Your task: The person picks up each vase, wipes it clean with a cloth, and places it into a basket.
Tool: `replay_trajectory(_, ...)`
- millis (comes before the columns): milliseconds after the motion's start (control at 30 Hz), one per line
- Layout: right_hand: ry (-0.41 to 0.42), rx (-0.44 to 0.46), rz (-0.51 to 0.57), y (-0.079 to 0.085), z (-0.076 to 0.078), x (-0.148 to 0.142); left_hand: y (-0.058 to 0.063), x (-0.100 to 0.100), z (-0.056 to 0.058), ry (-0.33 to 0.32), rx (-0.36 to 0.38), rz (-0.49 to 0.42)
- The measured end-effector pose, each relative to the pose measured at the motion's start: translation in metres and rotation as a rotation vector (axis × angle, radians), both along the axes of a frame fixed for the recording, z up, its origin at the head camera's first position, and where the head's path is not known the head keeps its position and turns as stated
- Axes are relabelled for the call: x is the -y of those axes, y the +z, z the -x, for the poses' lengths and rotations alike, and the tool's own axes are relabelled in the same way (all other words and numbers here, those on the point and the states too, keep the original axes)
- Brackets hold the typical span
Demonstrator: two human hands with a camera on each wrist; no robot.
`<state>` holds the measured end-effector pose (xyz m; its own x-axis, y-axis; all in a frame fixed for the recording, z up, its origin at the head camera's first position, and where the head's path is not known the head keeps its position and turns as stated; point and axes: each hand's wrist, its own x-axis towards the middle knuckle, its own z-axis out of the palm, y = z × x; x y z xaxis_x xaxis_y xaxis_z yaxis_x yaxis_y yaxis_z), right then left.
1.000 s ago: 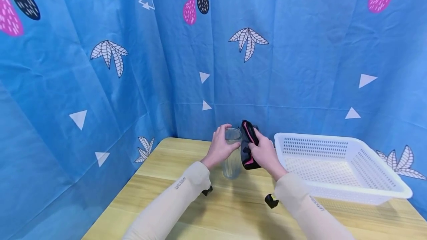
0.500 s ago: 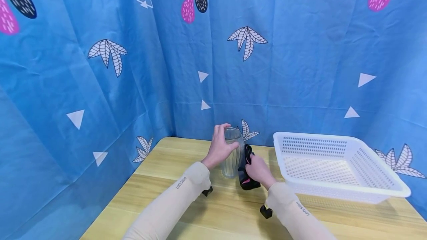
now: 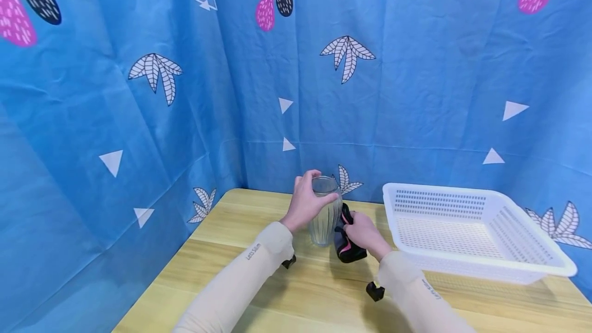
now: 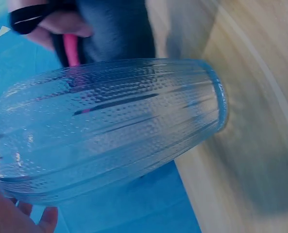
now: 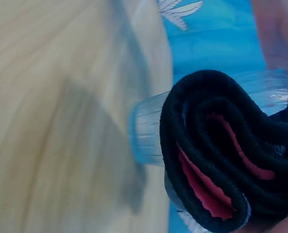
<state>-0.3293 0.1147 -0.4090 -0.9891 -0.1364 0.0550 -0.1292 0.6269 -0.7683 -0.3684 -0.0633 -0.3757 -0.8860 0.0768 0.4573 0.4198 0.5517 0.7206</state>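
A clear ribbed glass vase (image 3: 324, 227) stands upright on the wooden table. My left hand (image 3: 306, 203) holds it near the rim, fingers on the far side and thumb across the front. Dimpled texture covers the vase (image 4: 129, 121) in the left wrist view. To its right, my right hand (image 3: 365, 231) grips a folded dark cloth (image 3: 349, 251) with pink inside its folds, low against or close beside the vase's side; contact is hard to tell. Seen from the right wrist, the rolled cloth (image 5: 182, 116) hides part of the vase.
A white perforated plastic basket (image 3: 462, 266) stands to the right of the hands, near the table's right side. Behind the table (image 3: 305, 292) hangs a blue patterned curtain (image 3: 416, 91), which also runs along the left.
The right hand has brought the cloth down from beside the vase's rim to its lower side, changing its tilt. The left hand keeps its hold; the vase leans slightly differently.
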Motion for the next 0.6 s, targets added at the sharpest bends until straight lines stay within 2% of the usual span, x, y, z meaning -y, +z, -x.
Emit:
replay_trajectory(233, -0.031, -0.15, 0.003, 0.027, -0.005, -0.006, 0.003, -0.003, -0.003, 0.016, 0.007, 0.101)
replay_trajectory(433, -0.042, -0.286, 0.004, 0.051, -0.011, -0.005, 0.006, -0.005, -0.004, 0.026, 0.014, 0.114)
replay_trajectory(533, -0.039, -0.323, 0.031, 0.055, -0.011, -0.002, 0.01, -0.005, -0.005, 0.024, 0.007, 0.114)
replay_trajectory(600, -0.04, -0.314, 0.039, 0.054, -0.011, 0.0, 0.012, -0.005, -0.005, 0.017, 0.005, 0.115)
